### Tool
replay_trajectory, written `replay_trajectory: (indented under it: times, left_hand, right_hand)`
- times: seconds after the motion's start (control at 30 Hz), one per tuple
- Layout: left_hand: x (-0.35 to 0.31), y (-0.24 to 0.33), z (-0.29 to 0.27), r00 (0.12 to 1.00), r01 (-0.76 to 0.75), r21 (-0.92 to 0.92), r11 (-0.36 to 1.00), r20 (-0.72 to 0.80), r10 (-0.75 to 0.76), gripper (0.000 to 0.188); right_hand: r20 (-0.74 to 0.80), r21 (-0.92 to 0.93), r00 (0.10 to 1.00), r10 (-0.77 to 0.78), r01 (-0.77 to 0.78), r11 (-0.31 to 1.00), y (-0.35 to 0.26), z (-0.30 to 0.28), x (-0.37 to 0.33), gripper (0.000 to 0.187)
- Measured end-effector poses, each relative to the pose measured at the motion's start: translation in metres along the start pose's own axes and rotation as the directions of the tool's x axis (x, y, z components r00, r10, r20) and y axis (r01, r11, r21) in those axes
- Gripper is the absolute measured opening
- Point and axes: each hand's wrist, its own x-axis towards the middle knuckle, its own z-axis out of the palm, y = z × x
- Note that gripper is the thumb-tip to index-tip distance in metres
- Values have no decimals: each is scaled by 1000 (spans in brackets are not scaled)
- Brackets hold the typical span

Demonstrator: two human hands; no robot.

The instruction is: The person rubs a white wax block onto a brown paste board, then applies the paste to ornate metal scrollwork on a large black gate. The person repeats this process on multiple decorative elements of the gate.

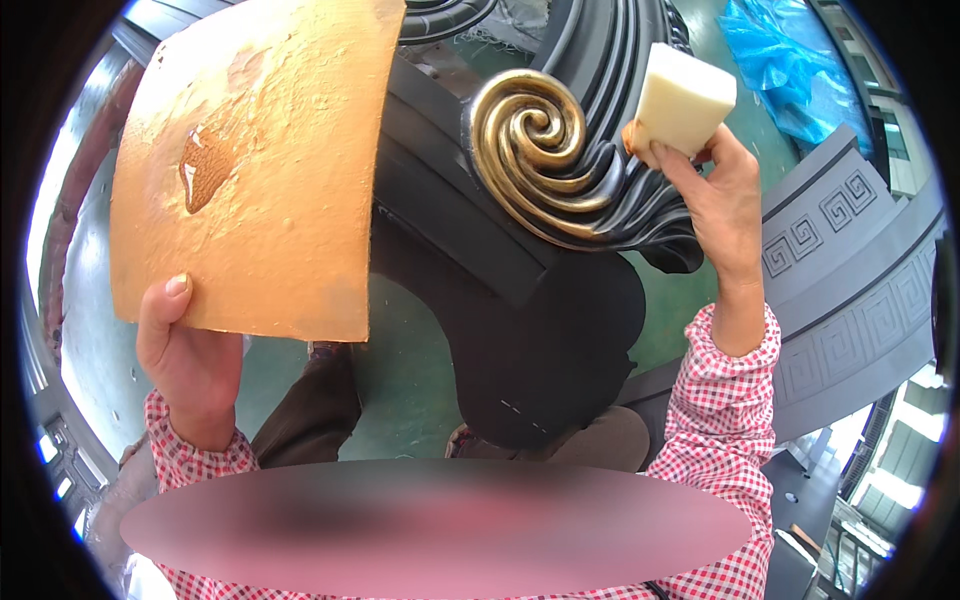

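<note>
At the left, my left hand (190,350) grips the lower edge of a flat board (290,230) coated in gold paint, its thumb lying on the face. A wet, darker gold-brown puddle (205,168) sits on that board. My right hand (720,190) pinches a pale cream sponge block (685,98), raised to the right of a carved scroll. Orange-gold paint marks the sponge's lower left corner. The spiral scroll (530,135) shows gold over its ridges, while the black leaf-like carving (650,215) beside it stays mostly dark. The sponge appears apart from the spiral.
A black moulded frame (450,150) carries the scroll and extends toward me. Grey curved panels with square key patterns (830,240) stand at the right. Blue plastic sheeting (785,65) lies at the far right. Green floor (400,400) shows between the pieces, near my legs.
</note>
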Motion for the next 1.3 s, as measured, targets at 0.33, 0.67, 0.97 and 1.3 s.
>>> replay_trajectory:
  times: [0.33, 0.67, 0.97, 1.3]
  left_hand:
    - [-1, -2, -1, 1000, 7, -1, 1000, 20, -7, 56]
    - [1, -3, -2, 1000, 14, 0, 1000, -5, -14, 56]
    - [1, -2, -1, 999, 48, 24, 999, 3, -48, 58]
    - [3, -4, 2, 999, 38, 14, 999, 9, -38, 58]
  right_hand:
    - [13, -295, 999, -52, 53, 954, 25, 11, -3, 23]
    - [273, -499, 930, -245, 355, 791, 21, 27, -19, 19]
    - [192, -540, 948, -255, 319, 779, 31, 21, -8, 19]
    - [100, -631, 944, -315, 305, 713, 32, 14, -6, 19]
